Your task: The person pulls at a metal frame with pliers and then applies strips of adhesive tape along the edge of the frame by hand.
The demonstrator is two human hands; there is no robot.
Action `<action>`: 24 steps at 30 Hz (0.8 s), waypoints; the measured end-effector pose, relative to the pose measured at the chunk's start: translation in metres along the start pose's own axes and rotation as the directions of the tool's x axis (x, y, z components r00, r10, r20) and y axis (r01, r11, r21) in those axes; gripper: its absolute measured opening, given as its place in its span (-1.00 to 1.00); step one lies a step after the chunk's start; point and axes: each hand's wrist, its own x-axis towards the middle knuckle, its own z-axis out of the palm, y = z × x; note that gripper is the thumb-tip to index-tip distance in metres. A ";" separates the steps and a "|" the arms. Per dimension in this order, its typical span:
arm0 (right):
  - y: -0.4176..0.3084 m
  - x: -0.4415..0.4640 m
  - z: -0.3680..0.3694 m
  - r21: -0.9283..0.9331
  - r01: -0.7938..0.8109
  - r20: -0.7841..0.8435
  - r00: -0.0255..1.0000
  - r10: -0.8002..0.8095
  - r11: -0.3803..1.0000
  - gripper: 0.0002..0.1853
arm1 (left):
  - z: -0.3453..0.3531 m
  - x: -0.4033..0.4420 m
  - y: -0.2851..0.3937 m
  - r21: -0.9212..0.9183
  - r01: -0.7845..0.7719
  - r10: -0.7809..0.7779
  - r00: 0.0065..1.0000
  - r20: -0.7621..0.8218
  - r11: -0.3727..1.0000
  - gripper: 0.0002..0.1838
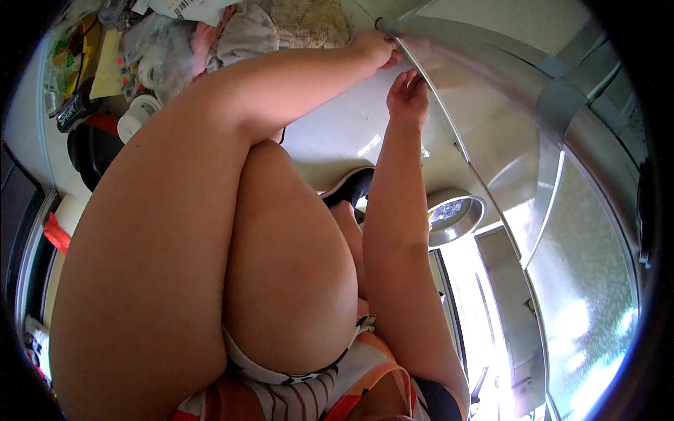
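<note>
A shiny silver panel (484,91) curves across the upper right, with a thin bright metal strip (449,123) along its near edge. At the strip's upper end is my left hand (377,52), its fingers bent and closed at the edge; the fingertips are partly hidden. Just below it, my right hand (408,99) is turned palm up, its curled fingers against the same strip. The two hands are close but apart. My bent knee (288,238) shows between my arms.
Cloths (246,35), plastic bags (158,56) and a white roll-like item (139,116) crowd the upper left. A steel bowl (479,214) stands on the floor right of my right forearm. My dark shoe (354,186) is under my knee. Frosted glass (590,252) curves along the right.
</note>
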 end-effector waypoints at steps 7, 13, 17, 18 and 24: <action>0.003 -0.018 0.023 -0.113 0.020 -0.189 0.981 -0.041 0.993 -0.81 | 0.006 0.001 -0.004 0.023 0.037 -0.038 0.999 0.039 0.999 -0.82; 0.002 -0.010 0.014 -0.079 -0.010 -0.149 0.989 -0.001 0.997 -0.82 | 0.002 0.004 -0.011 -0.026 0.047 -0.045 0.994 0.102 0.999 -0.82; 0.001 -0.006 0.012 -0.074 -0.008 -0.140 0.990 -0.003 0.997 -0.83 | -0.011 0.008 -0.012 0.277 -0.042 -0.004 0.986 0.164 0.960 -0.81; 0.002 -0.005 0.012 -0.073 -0.002 -0.139 0.990 -0.008 0.997 -0.83 | -0.011 0.004 -0.009 0.292 -0.030 -0.021 0.985 0.170 0.956 -0.80; 0.004 0.004 0.002 -0.125 0.060 -0.063 0.996 -0.069 0.990 -0.84 | -0.017 -0.012 0.007 0.268 0.046 -0.105 0.972 0.210 0.962 -0.79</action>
